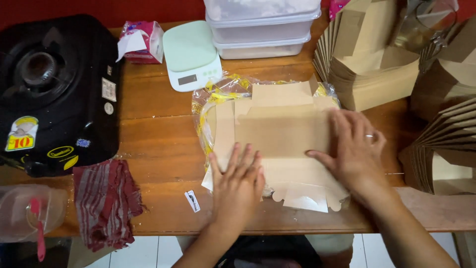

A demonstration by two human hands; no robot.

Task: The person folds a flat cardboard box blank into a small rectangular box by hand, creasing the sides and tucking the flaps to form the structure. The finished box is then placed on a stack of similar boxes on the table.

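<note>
Both hands, the left hand (237, 184) and right hand (354, 149), are pressing flat, fingers spread and gripping nothing, on the unfolded brown cardboard box blank (277, 136) on the wooden table (158, 149).

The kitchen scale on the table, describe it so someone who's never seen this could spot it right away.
Start at the wooden table and look to its far edge, between the black gas stove on the left and the stacked clear plastic containers. The kitchen scale sits there: the only pale mint-green thing, a flat square platform with a small grey display on its white front.
</note>
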